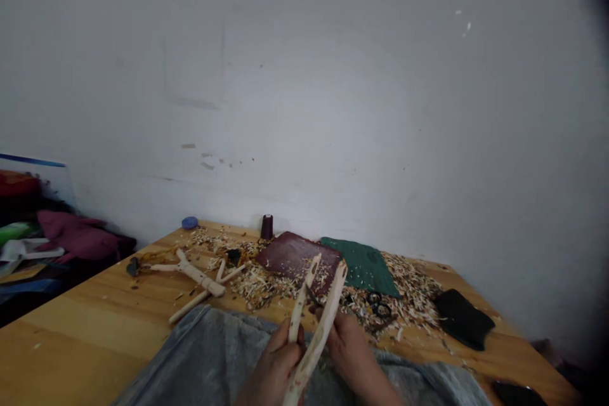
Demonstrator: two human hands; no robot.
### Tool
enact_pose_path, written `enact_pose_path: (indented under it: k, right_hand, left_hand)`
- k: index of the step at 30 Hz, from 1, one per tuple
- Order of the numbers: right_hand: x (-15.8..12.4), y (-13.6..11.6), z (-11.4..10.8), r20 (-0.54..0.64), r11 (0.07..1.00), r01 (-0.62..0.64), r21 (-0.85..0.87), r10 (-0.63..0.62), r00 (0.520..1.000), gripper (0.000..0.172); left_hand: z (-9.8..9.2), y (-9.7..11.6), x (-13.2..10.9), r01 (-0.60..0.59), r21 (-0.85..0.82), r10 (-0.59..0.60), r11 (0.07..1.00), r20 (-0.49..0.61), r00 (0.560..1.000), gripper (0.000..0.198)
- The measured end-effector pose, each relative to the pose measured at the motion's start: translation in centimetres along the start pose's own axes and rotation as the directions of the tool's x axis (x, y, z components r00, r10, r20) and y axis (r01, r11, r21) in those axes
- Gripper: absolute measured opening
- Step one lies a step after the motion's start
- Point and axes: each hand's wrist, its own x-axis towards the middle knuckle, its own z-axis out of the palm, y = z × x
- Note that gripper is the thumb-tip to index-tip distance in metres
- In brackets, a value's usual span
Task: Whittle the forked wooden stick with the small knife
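A pale forked wooden stick (318,323) with the bark carved off stands up from the bottom of the view, its two prongs pointing away from me. My left hand (276,365) is closed round the left prong and the stem. My right hand (349,346) is closed next to the right prong, with what looks like a small dark blade between the prongs. Both hands are over a grey cloth (209,355) spread on the wooden table (85,330).
Wood shavings (409,295) litter the table's far side. There lie carved forked sticks (202,282), a dark red sheet (295,257), a green sheet (364,263), scissors (378,307), a dark thread spool (267,226), a blue cap (189,222) and a black pouch (464,317). Clutter sits at left.
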Motion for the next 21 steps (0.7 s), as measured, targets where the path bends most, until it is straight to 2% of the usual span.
enact_pose_path:
  k: [2, 4, 7, 10, 12, 18, 21]
  right_hand:
    - [0.3, 0.8, -0.5, -0.043, 0.997, 0.015, 0.076, -0.012, 0.999, 0.048]
    - [0.4, 1.1, -1.0, -0.049, 0.998, 0.04, 0.055, -0.038, 0.998, 0.048]
    - [0.1, 0.3, -0.9, 0.043, 0.997, 0.059, 0.04, -0.061, 0.997, 0.044]
    - [-0.5, -1.1, -0.4, 0.133, 0.989, 0.085, 0.124, -0.102, 0.986, 0.039]
    - [-0.6, -1.4, -0.1, 0.147, 0.98, 0.082, 0.184, -0.11, 0.983, 0.037]
    - [0.2, 1.2, -1.1, 0.106, 0.92, -0.116, 0.374, 0.082, 0.991, 0.061]
    - [0.2, 1.3, -1.5, 0.138, 0.93, -0.109, 0.351, 0.064, 0.988, 0.062]
  left_hand:
    - [0.0, -0.2, 0.0, -0.009, 0.009, 0.009, 1.0, -0.004, 1.0, 0.004]
    - [0.1, -0.3, -0.1, 0.011, 0.007, -0.011, 1.0, -0.006, 1.0, 0.004]
    - [0.3, -0.2, -0.2, 0.042, -0.005, -0.042, 0.999, -0.009, 0.999, 0.005]
    - [0.3, 0.1, -0.2, 0.057, -0.011, -0.057, 0.998, 0.007, 0.998, 0.006]
    - [0.4, 0.3, -0.2, 0.068, -0.016, -0.068, 0.998, 0.015, 0.998, 0.007]
    - [0.6, 0.1, -0.4, 0.109, -0.036, -0.108, 0.993, 0.02, 0.994, 0.009]
    - [0.6, -0.1, -0.4, 0.111, -0.052, -0.11, 0.992, 0.016, 0.994, 0.008]
